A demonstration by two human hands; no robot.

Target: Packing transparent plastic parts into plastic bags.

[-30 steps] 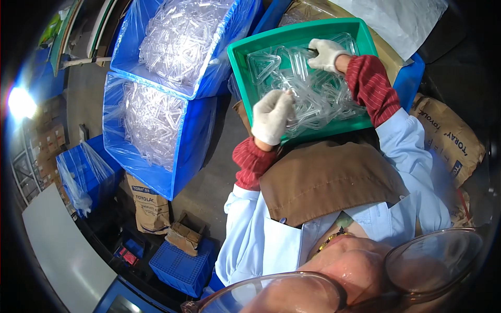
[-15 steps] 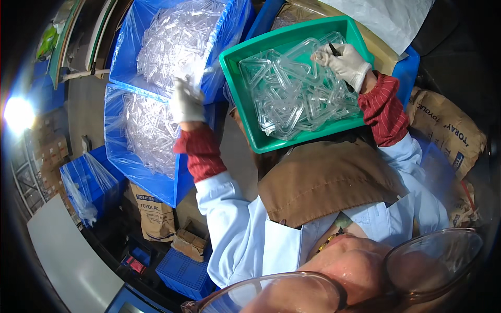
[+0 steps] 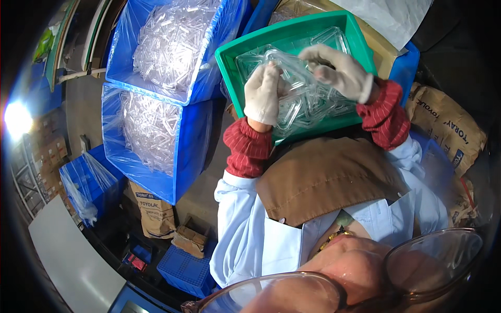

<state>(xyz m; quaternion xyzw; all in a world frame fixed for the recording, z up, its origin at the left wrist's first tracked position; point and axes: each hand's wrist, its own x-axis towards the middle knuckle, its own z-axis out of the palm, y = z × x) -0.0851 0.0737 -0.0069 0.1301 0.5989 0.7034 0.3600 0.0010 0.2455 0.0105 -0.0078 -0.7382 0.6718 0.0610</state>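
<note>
White table: its pale top (image 3: 78, 261) curves along the lower left edge.
Small blue bin: draped in clear film, the bin (image 3: 78, 180) sits above the table.
Lower blue bin: film-lined, this bin (image 3: 190, 135) holds a heap of small clear plastic bits (image 3: 148, 133).
Brown sack: the sack (image 3: 158, 216) stands below that bin.
Upper blue bin: also film-lined and heaped, the bin (image 3: 225, 26) adjoins the lower one.
Left hand: white-gloved, the hand (image 3: 262, 94) is over the tub's left side, fingers curled, tips close together beside clear plastic; I cannot tell whether they grip a piece.
Green tub: the tub (image 3: 284, 35) contains the larger clear plastic pieces (image 3: 300, 107), jumbled, between and below the hands.
Right hand: white-gloved, the hand (image 3: 339, 70) is over the tub's right half, fingers half bent; any hold is unclear.
Paper bag: a brown bag (image 3: 443, 125) lies beyond the right arm.
</note>
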